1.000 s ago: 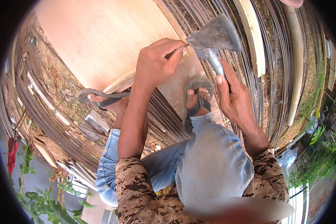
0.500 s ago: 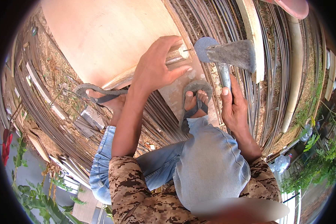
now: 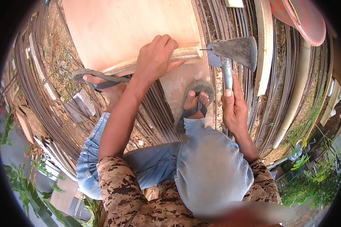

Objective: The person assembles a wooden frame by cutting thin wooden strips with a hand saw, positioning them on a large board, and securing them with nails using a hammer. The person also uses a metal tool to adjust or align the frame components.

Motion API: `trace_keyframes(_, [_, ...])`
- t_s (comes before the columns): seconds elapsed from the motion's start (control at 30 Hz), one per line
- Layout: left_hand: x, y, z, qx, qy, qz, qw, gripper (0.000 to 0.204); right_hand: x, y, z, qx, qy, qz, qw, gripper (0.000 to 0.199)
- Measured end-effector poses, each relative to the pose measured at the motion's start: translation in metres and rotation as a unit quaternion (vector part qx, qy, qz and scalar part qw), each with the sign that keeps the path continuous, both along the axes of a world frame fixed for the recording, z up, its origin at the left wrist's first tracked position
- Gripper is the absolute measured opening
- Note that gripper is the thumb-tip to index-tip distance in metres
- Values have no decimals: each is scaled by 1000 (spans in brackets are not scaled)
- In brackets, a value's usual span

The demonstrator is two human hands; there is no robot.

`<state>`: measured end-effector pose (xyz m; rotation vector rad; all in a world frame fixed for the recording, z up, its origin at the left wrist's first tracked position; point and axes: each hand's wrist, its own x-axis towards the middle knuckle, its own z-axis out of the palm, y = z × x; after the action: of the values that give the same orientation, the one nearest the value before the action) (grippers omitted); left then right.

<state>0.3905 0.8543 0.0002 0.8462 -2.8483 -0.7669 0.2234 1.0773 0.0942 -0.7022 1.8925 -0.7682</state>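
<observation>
My left hand (image 3: 155, 56) is closed on the near edge of a wide, pale wooden panel (image 3: 129, 26). Its fingers curl over the top face, and the thumb lies along the thick edge. A thin nail (image 3: 205, 49) sticks out sideways from the panel's right corner. In my right hand (image 3: 235, 108) is a hatchet (image 3: 235, 51), gripped by its grey metal handle (image 3: 227, 73). The blade points right, and the blunt back of the head is at the nail's outer end; whether they touch I cannot tell. Behind the head shows a round blue-grey disc (image 3: 214, 59).
My sandalled feet stand either side, the right sandal (image 3: 198, 102) on a flat brown sheet (image 3: 178, 77). Long thin metal rods (image 3: 157, 109) cover the ground. To the right lie a timber plank (image 3: 265, 49), a pale pole (image 3: 296, 90) and a reddish basin (image 3: 303, 19).
My left hand has gone from spread fingers beside the panel corner to holding its edge. The panel corner appears farther right, and the hatchet's back is now at the nail.
</observation>
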Motion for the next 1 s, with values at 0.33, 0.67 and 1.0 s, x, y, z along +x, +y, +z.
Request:
trace_keyframes(0.33, [1, 4, -2, -15, 43, 23, 999, 43, -13, 19, -15, -59, -50, -74, 994, 51])
trace_keyframes(0.67, [-3, 1, 5, 18, 5, 10, 1000, 43, 0, 33, -29, -53, 18, -42, 998, 54])
trace_keyframes(1.0, [-5, 2, 2, 4, -12, 0, 1000, 45, 5, 12, -3, -9, -7, -79, 997, 51])
